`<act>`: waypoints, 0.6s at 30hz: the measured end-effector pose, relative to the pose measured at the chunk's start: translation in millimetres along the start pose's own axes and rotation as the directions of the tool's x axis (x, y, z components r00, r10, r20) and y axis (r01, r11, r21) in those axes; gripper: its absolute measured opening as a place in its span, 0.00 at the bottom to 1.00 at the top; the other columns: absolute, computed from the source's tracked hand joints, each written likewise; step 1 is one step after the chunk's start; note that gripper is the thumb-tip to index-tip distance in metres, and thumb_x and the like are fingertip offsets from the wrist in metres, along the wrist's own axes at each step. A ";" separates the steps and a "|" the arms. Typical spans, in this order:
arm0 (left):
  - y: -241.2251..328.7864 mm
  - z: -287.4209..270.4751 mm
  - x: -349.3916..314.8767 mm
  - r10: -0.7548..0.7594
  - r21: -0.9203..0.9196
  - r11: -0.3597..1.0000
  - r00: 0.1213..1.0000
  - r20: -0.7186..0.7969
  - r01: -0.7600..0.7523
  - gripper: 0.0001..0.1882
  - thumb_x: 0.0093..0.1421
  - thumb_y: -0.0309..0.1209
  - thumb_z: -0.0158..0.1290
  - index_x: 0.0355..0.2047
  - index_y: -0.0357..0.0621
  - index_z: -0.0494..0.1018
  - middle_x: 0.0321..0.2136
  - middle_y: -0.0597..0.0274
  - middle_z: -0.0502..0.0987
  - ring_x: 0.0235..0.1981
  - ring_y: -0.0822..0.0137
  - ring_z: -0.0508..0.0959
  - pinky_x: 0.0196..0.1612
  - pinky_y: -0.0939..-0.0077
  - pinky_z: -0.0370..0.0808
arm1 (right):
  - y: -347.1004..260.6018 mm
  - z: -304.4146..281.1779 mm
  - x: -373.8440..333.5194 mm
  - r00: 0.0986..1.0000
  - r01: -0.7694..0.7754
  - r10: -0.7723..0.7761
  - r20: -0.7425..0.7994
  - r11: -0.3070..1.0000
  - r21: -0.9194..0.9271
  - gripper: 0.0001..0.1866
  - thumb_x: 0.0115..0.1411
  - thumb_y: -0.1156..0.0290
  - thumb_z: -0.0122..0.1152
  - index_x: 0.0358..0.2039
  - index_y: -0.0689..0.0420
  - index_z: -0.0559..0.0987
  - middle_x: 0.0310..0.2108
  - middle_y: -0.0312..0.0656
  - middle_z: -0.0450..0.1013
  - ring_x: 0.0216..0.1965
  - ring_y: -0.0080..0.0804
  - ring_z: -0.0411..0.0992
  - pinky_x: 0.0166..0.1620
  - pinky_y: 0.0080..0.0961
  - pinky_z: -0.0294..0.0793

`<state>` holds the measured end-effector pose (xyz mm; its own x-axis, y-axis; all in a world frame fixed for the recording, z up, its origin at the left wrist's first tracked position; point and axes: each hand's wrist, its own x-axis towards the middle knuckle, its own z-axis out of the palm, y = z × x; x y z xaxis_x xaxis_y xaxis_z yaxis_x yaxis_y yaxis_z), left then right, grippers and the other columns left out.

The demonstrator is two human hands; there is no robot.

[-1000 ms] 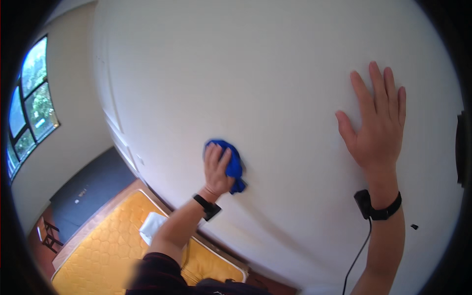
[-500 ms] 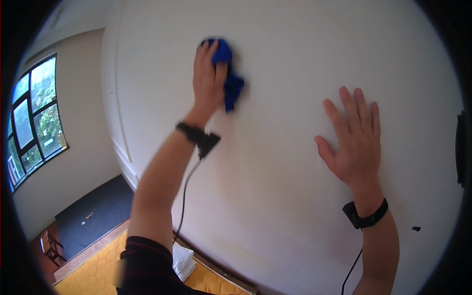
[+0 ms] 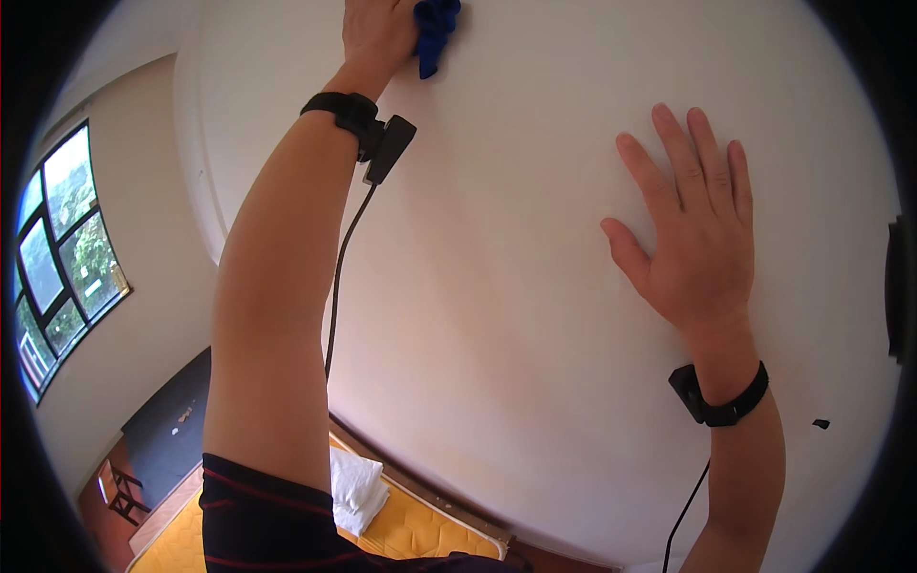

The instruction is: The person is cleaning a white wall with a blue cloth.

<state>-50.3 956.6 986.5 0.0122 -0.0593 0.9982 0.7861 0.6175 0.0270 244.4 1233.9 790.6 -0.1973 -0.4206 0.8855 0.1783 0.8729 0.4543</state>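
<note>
At the far edge of the head view, the person's left hand [image 3: 377, 33] is against a white wall [image 3: 516, 286] with a blue cloth [image 3: 436, 33] at its right side, bunched and partly cut off. The fingers lie beyond the frame, so how tightly they close on the cloth cannot be told. To the right and nearer, the right hand [image 3: 697, 258] lies flat on the wall, fingers spread, holding nothing. Each wrist wears a black strap with a cable. A small dark spot [image 3: 821, 424] marks the wall right of the right forearm. Near left, a yellow mattress [image 3: 411, 530] bears a white bundle [image 3: 355, 489]; a window [image 3: 72, 239] stands far left.
</note>
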 end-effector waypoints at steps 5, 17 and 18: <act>1.4 -2.4 -34.0 0.084 -0.028 0.996 0.995 -0.048 -0.085 0.35 0.75 0.55 0.50 0.70 0.43 0.71 0.71 0.42 0.69 0.74 0.40 0.65 0.75 0.51 0.61 | -2.1 1.7 0.4 1.000 0.002 -0.002 0.014 1.000 -0.015 0.38 0.56 0.56 0.79 0.68 0.42 0.80 0.76 0.39 0.69 0.78 0.47 0.63 0.79 0.57 0.59; 0.1 -20.4 -124.9 0.084 -0.031 0.996 0.993 -0.086 -0.087 0.28 0.76 0.48 0.52 0.71 0.56 0.75 0.75 0.52 0.68 0.76 0.44 0.64 0.75 0.52 0.64 | -0.6 0.3 -1.0 1.000 0.013 -0.014 -0.009 0.999 -0.035 0.38 0.55 0.56 0.79 0.68 0.42 0.80 0.76 0.39 0.69 0.77 0.46 0.64 0.78 0.56 0.60; 1.3 -20.9 -129.5 0.048 -0.015 0.999 0.997 -0.063 -0.049 0.27 0.76 0.46 0.52 0.73 0.57 0.74 0.77 0.53 0.66 0.78 0.44 0.62 0.77 0.53 0.63 | -0.2 0.9 -1.8 1.000 0.015 -0.015 -0.007 0.999 -0.030 0.38 0.55 0.56 0.79 0.68 0.42 0.80 0.76 0.39 0.69 0.77 0.46 0.64 0.78 0.56 0.60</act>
<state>-38.0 948.7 856.1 0.0887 -0.0785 0.9930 0.7938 0.6078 -0.0229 243.8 1234.7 788.8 -0.1937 -0.4353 0.8792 0.2038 0.8588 0.4701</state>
